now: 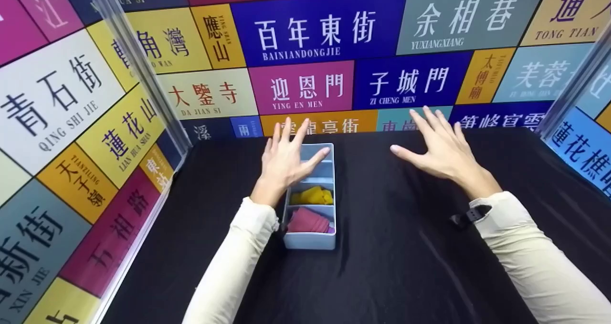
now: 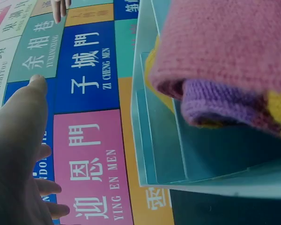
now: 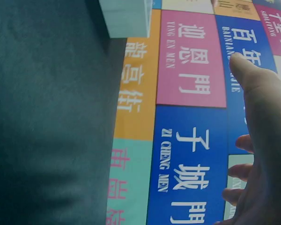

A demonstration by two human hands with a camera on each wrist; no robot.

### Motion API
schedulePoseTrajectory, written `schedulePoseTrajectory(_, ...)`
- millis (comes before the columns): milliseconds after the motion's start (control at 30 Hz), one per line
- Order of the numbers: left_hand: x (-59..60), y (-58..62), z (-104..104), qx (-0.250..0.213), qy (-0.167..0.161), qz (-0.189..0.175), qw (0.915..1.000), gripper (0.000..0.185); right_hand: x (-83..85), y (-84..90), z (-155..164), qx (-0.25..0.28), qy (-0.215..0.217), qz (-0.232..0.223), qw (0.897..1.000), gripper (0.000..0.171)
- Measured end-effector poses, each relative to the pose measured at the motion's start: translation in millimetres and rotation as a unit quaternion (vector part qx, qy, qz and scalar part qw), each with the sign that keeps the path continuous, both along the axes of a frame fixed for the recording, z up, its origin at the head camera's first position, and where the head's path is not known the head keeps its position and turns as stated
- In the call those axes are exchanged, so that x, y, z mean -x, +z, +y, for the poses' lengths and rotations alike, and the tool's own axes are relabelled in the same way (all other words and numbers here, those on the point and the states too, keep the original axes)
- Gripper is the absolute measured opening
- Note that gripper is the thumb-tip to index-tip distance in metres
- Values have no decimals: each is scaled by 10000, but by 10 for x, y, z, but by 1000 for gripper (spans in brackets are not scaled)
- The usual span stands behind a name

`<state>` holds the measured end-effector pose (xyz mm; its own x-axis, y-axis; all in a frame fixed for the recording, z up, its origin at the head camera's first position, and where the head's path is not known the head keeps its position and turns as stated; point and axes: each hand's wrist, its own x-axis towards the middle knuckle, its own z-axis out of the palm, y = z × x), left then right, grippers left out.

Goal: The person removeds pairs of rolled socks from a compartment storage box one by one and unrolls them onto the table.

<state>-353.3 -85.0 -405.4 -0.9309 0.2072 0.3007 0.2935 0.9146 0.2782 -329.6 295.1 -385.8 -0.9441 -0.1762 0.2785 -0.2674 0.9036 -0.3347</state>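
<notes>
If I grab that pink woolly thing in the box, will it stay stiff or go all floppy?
Probably floppy: the pink knitted cloth lies folded in soft rounded layers in the divided box. It likely feels light and a bit grippy, since its surface looks fuzzy. It might unfold when lifted.

both hands [image 1: 286,159] [image 1: 441,147] raised, fingers spread

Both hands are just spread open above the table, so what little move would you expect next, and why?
Probably the left hand lowers onto the tray. It hovers open over the tray's far compartments, holding nothing, while the near ones hold a yellow cloth and a pink cloth. The right hand is open over bare black tablecloth, farther off.
</notes>
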Motion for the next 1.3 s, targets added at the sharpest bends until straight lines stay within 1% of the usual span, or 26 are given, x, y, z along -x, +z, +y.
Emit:
schedulePoseTrajectory(200,-24,-6,-92,-489,-39,65,9988,86,-71,9,-122,178,239,629,9976,91)
schedulePoseTrajectory(333,-36,-76,-165,-859,-34,85,9963,78,-139,-25,-240,327,442,935,9941,83)
schedulePoseTrajectory(467,-42,-207,-226,-1133,26,-81,9935,72,-232,-45,-377,502,634,1123,9904,76)
schedulePoseTrajectory(600,-47,-368,-265,-1434,63,-297,9892,68,-330,-54,-527,636,902,1333,9849,70)
schedulePoseTrajectory(700,-45,-500,-284,-1678,-5,-330,9853,64,-398,-65,-641,674,1135,1465,9804,64)
schedulePoseTrajectory(767,-39,-588,-294,-1830,-76,-248,9828,60,-443,-75,-715,671,1280,1504,9780,59)
schedulePoseTrajectory(833,-31,-676,-305,-1973,-159,-137,9801,51,-493,-81,-786,664,1405,1475,9768,56)
schedulePoseTrajectory(900,-23,-758,-314,-2090,-190,-62,9777,42,-544,-85,-853,658,1499,1387,9767,54)
schedulePoseTrajectory(967,-6,-839,-323,-2300,-197,-49,9730,37,-592,-90,-917,661,1590,1300,9765,53)
schedulePoseTrajectory(1067,26,-917,-326,-2686,-171,-95,9631,39,-645,-101,-1008,663,1746,1250,9744,51)
schedulePoseTrajectory(1167,59,-964,-317,-3008,-166,-164,9534,42,-681,-141,-1090,665,1946,1267,9704,49)
schedulePoseTrajectory(1233,69,-988,-303,-3065,-114,-229,9515,42,-703,-185,-1144,668,2099,1241,9675,46)
schedulePoseTrajectory(1300,78,-1019,-293,-3092,-75,-265,9506,41,-724,-236,-1202,700,2276,1081,9652,43)
